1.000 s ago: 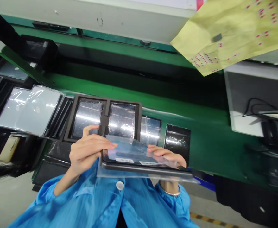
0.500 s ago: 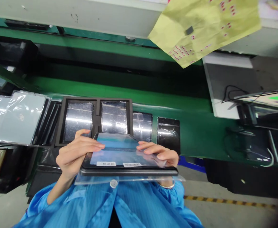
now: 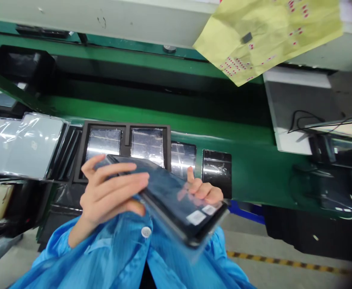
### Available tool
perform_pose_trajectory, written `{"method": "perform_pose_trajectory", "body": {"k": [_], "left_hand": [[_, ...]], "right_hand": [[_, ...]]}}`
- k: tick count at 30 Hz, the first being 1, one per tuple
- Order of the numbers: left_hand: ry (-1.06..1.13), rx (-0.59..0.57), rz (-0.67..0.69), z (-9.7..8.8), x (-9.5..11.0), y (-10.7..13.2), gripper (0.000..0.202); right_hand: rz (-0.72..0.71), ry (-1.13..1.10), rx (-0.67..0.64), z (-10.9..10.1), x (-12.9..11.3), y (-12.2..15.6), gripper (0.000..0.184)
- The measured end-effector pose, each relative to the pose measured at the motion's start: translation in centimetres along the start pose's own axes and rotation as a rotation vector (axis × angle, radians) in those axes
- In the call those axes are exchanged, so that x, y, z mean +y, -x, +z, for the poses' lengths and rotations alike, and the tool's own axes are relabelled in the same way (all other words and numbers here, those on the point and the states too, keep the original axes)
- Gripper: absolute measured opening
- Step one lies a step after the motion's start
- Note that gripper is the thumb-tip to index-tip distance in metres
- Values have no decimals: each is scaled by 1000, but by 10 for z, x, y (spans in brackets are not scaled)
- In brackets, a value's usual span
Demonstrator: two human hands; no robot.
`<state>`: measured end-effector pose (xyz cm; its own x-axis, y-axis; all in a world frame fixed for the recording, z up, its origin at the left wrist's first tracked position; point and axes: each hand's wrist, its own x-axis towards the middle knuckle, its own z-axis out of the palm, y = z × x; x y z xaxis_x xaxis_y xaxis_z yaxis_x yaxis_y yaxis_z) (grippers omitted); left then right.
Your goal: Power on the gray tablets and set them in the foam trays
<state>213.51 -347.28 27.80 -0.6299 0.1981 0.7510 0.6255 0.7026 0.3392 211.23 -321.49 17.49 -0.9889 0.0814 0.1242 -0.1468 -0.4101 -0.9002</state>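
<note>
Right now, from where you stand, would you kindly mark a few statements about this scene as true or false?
1. The left hand grips a dark tablet-like device in clear film. True.
2. The right hand stands apart from the device. False: its fingers press against it.
3. The device shows two white labels. True.
4. The dark two-compartment tray shows a shiny wrapped surface in both compartments. True.
5. The yellow sheet with red marks lies on the floor. False: it hangs high at the upper right, above the green frame.
</note>
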Motion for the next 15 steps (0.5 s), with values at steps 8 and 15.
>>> {"method": "perform_pose_trajectory", "body": {"k": [8, 15], "left_hand": [[475, 66, -362, 14, -25, 17, 13], [396, 59, -240, 6, -11, 4, 9]], "right_hand": [[-126, -34, 533, -23, 35, -4, 48], [382, 629, 864, 0, 49, -9, 108]]}}
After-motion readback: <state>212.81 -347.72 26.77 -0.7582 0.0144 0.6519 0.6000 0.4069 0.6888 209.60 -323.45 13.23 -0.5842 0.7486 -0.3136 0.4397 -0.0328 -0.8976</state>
